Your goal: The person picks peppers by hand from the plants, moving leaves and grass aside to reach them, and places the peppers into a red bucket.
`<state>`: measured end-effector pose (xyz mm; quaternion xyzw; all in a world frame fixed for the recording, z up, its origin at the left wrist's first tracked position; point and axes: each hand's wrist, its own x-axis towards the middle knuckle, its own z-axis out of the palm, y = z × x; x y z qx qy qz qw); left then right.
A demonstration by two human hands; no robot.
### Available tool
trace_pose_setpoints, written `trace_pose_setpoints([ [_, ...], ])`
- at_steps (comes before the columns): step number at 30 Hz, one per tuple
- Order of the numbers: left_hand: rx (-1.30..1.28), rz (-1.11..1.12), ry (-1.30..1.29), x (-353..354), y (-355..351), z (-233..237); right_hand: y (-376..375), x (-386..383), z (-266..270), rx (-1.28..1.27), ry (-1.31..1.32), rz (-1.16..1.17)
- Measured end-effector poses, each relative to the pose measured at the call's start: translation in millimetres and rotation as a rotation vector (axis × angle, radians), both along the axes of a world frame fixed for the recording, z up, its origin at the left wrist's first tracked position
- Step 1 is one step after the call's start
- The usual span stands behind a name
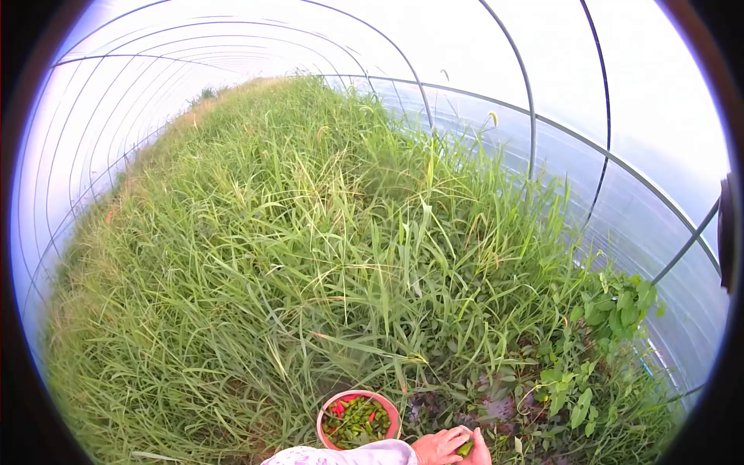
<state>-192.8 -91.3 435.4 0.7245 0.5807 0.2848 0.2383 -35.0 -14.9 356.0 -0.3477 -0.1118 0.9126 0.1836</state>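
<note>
The left hand [439, 447] is at the bottom edge of the view, just right of centre, with its back turned upward and the fingers curled inward. Its forearm [349, 456], covered to the wrist by a pale sleeve, enters from the lower left and lies nearly level. The right hand [480, 450] is directly beside it, touching the left at the fingertips. Only its upper part shows, so its grip cannot be determined.
</note>
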Motion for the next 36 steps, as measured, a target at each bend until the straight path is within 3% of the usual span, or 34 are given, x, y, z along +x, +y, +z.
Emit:
trace_pose_setpoints([
  [3,-0.239,-0.027,-0.074,1.4,3.7,11.0,-7.6,-5.1,16.2,0.005,0.046,-0.034],
  [6,-0.135,-0.008,-0.034,3.5,4.8,-7.8,-17.5,-12.4,29.1,0.002,0.097,-0.088],
  [7,-0.265,-0.083,0.093,3.2,5.1,-8.1,-15.3,-9.6,12.7,-0.033,-0.006,-0.147],
  [8,-0.273,-0.117,0.102,0.8,4.9,-8.6,-18.5,-13.2,34.1,0.055,0.008,-0.106],
  [10,-0.199,-0.071,0.104,4.5,-2.1,-13.3,-23.4,-15.9,47.5,0.001,-0.013,-0.093],
  [13,-0.475,-0.083,-0.021,4.1,-4.9,2.5,-31.8,-15.3,43.3,-0.059,-0.070,-0.055],
  [17,-0.650,0.076,-0.071,2.0,-23.9,-36.2,-51.5,-27.5,6.2,-0.112,-0.164,-0.019],
  [19,-0.611,0.131,-0.086,-11.4,-39.9,-75.3,-56.7,-40.1,-9.6,-0.114,-0.038,0.042],
  [21,-0.734,0.183,-0.261,-33.1,-41.1,-80.5,-68.6,-59.2,-46.7,-0.081,0.088,0.095],
  [23,-0.653,0.195,-0.188,-55.5,-49.5,-93.3,-69.0,-82.8,-24.7,-0.059,-0.014,0.177],
  [25,-0.688,0.220,-0.358,-83.4,-62.5,-120.4,-58.4,-99.6,3.9,0.027,-0.260,0.379],
  [27,-0.869,0.317,-0.072,-105.6,-63.3,-117.1,-69.3,-108.5,-27.6,0.086,-0.222,0.429],
  [30,-0.824,0.371,0.174,-146.8,-90.8,-158.2,-69.9,-103.4,-52.9,0.183,-0.172,0.497],
  [32,-0.777,0.321,0.322,-166.4,-108.8,-182.7,-51.6,-83.4,-27.4,0.227,-0.283,0.579],
  [35,-0.751,0.235,0.296,-165.9,-107.7,-199.7,-61.3,-43.6,-94.3,0.961,-0.674,0.757],
  [36,-0.796,0.224,0.237,-152.3,-97.1,-184.2,-58.3,-26.1,-83.8,1.018,-0.823,0.864],
])
